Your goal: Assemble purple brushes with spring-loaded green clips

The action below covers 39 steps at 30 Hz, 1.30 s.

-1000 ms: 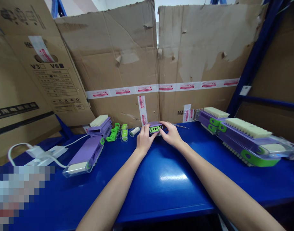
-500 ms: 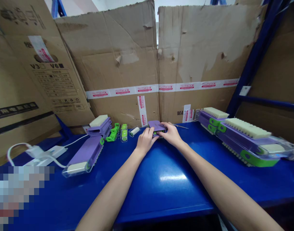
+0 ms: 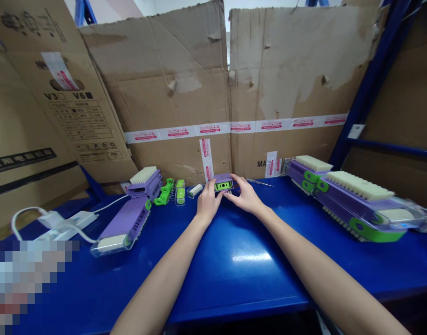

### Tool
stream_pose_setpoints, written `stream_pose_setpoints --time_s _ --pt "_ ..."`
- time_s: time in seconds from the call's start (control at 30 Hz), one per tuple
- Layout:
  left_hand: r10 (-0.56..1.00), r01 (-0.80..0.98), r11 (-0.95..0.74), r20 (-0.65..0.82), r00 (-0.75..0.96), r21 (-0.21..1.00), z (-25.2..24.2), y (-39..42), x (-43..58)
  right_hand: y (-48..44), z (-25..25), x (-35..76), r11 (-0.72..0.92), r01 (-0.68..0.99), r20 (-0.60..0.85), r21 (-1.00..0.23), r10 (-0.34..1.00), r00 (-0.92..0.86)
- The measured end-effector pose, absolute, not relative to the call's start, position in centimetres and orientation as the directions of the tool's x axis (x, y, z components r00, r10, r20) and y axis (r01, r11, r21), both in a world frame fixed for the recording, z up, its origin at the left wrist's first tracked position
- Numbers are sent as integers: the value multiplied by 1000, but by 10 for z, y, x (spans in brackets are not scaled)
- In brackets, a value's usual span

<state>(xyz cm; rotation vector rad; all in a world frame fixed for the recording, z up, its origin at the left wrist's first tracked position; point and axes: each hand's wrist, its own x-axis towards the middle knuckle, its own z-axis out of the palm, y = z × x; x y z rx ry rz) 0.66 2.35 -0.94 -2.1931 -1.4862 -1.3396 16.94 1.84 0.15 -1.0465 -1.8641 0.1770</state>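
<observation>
A small purple housing with a green insert stands on the blue table near the cardboard wall. My left hand grips its left side with curled fingers. My right hand holds its right side, fingertips pressed at the lower edge. Just left of it lie loose green clips, a green-and-clear piece and a small clear cap.
A purple brush unit lies at the left, beside a white charger and cable. Stacked purple-and-green brush units fill the right side. Cardboard sheets wall the back. A thin metal tool lies behind my right hand.
The purple housing was tipped so its flat purple top faced me half a second ago; now it is turned back, with the green insert facing me. Both hands stayed on it.
</observation>
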Motion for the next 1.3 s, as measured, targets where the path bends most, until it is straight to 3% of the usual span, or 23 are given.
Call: stream_pose_setpoints --time_s 0.23,0.53,0.83,1.3 --pt "639 775 -477 769 -18 414 -8 24 6 14 2 168 610 658 642 -442 727 -243" --pt "527 819 -513 847 62 259 -9 20 10 12 4 168 552 732 642 -399 738 -207" --pt "418 831 -541 899 132 130 -9 19 10 15 0 169 573 696 660 -433 727 -188" --pt "533 852 -491 837 128 182 -6 14 9 18 -2 170 616 655 687 -436 699 -200"
